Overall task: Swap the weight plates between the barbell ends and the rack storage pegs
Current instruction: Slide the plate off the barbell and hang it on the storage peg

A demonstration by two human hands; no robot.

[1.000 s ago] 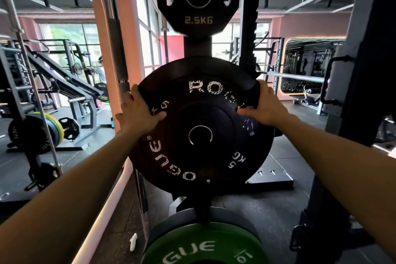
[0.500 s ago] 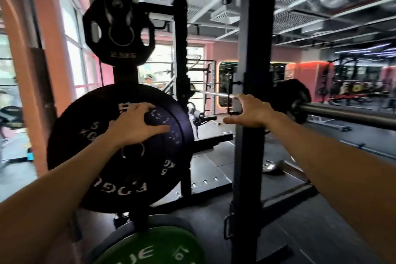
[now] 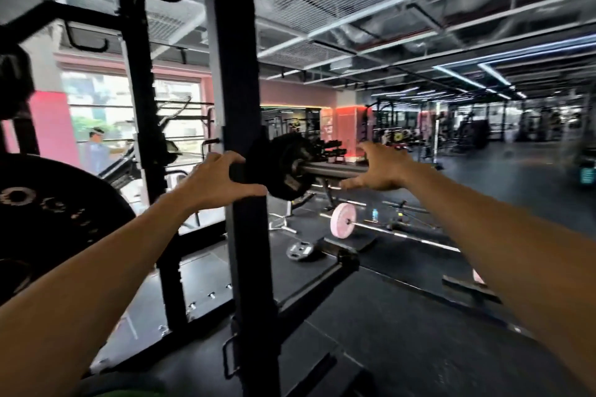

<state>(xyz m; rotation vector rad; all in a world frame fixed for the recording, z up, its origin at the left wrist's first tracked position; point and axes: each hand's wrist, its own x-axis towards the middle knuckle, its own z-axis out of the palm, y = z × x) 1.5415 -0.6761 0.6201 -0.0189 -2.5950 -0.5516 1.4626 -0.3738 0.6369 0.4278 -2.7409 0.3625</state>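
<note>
Past the rack upright (image 3: 240, 106), both my arms are stretched forward. My left hand (image 3: 214, 182) is spread, thumb and fingers curved in front of the upright; contact unclear. My right hand (image 3: 379, 167) is spread wide, palm toward the barbell sleeve (image 3: 332, 168), holding nothing. Black plate (image 3: 285, 167) sits on the barbell end between my hands. Stored 5 kg plate (image 3: 54, 222) hangs on the rack at far left.

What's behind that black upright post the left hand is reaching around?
Behind the black upright post sits a dark weight plate on the barbell. The post and the left hand cover the plate's near edge. The right hand is open near the bar.
</note>
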